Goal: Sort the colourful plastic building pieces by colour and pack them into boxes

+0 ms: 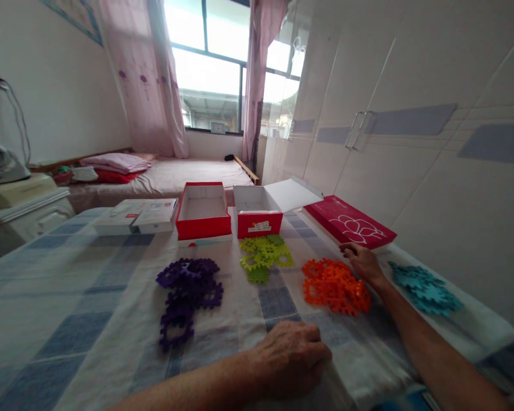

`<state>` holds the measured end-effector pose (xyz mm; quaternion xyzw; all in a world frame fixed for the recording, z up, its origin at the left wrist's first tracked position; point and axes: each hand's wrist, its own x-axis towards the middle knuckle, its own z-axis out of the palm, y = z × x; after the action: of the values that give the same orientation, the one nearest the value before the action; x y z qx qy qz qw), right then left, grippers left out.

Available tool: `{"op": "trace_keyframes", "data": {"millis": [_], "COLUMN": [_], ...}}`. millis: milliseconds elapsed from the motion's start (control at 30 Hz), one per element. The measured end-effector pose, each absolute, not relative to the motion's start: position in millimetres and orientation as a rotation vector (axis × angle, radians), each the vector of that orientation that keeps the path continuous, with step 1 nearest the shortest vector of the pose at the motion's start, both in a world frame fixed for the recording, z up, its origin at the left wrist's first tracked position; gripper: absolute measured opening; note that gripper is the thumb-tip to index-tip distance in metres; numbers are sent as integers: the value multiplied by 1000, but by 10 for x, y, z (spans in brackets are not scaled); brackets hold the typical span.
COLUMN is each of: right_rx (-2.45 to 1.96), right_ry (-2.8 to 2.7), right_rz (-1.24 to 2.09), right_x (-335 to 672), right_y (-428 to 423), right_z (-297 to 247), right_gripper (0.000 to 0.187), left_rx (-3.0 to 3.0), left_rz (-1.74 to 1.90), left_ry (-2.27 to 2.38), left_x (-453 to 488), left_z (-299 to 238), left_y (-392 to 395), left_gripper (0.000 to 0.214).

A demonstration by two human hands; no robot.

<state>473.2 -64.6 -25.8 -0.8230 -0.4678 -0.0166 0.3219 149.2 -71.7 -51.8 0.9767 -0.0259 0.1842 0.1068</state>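
My left hand (292,358) rests on the tablecloth near the front, curled into a loose fist, with no object showing in it. My right hand (363,264) reaches out over the far right side of a pile of orange foam puzzle pieces (332,287), its fingers slightly bent and apart, close to the front edge of a dark red box (351,220). Nothing is visible in those fingers. Turquoise pieces (426,290) lie right of my right forearm. Yellow-green pieces (263,254) and dark purple pieces (191,294) form two more piles to the left.
Two open boxes, a red-rimmed box (203,229) and a red box with a raised white lid (259,224), stand behind the piles. White boxes (137,216) lie at the left back. Beyond the checked tablecloth (89,297) are a bed (188,171) and a wardrobe (394,68).
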Motion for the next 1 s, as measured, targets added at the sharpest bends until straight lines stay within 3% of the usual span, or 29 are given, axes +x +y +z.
{"op": "trace_keyframes", "data": {"millis": [267, 567, 867, 1000], "right_rx": [-1799, -1943, -2195, -2170], "right_ry": [-1709, -2150, -1980, -1960], "right_rz": [-168, -275, -283, -315], "right_x": [3942, 3204, 3028, 3122], "right_y": [-118, 690, 1118, 1144], "right_z": [319, 442, 406, 562], "right_gripper": [28, 52, 27, 28], "left_rx": [2878, 2826, 2885, 2888], "left_rz": [552, 586, 546, 561], "left_ry": [-56, -76, -110, -133], "left_x": [1510, 1530, 1594, 1593], "left_z": [-534, -645, -643, -644], "left_y": [-711, -689, -677, -676], "left_gripper": [6, 2, 10, 10]}}
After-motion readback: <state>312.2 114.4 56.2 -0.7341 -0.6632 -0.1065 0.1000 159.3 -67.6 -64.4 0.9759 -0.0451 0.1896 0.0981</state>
